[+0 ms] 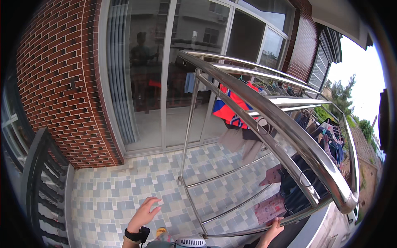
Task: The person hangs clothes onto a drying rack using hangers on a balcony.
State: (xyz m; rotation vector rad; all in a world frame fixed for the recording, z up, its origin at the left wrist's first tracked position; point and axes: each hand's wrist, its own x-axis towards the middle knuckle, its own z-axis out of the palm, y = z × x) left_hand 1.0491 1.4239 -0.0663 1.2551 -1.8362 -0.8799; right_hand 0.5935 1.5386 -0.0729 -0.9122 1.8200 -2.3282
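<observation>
My right hand (271,233) is closed around a low steel bar at the near end of a large metal clothes rack (289,127). My left hand (142,214) is held out over the tiled floor to the left of the rack, its fingers apart and nothing in them; a black watch (136,236) is on that wrist. Pink patterned trousers (269,209) hang close to my right hand, beside dark blue garments (298,186). Farther along hang a bright red and blue garment (232,105) and grey-brown trousers (250,149). Several empty-looking hangers are partly hidden by the upper bars.
Glass sliding doors (198,95) with grey frames stand behind the rack. A brick wall (58,78) rises at the left, above a dark balustrade (35,177). Patterned tiles (120,186) cover the floor. A low ledge (312,231) runs along the right, with a drop beyond.
</observation>
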